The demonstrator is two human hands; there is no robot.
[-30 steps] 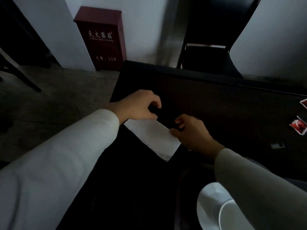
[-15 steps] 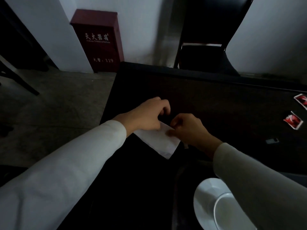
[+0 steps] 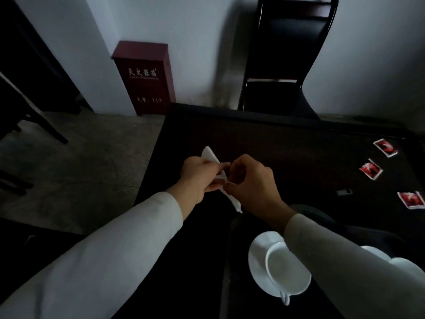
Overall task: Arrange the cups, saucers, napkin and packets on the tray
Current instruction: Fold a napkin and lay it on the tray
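Note:
My left hand [image 3: 199,178] and my right hand [image 3: 249,184] both pinch a white napkin [image 3: 209,155], lifted off the dark table [image 3: 287,146] and folded narrow between them; its ends stick out above the left hand and below the right. A white cup [image 3: 285,272] stands on a white saucer [image 3: 256,265] near the front, on a dark tray [image 3: 234,229] whose edges are hard to make out. My right sleeve hides part of a second white piece [image 3: 400,263]. Three red packets [image 3: 370,169] [image 3: 385,147] [image 3: 411,200] lie at the table's right.
A dark chair [image 3: 287,65] stands behind the table against the white wall. A red cabinet [image 3: 145,77] sits on the floor at the back left. A small grey object [image 3: 344,192] lies near the packets. The table's left edge drops to grey floor.
The napkin lay flat on the table under both hands; now it is lifted and folded narrower between them. The view has tilted, so more of the cup and saucer shows.

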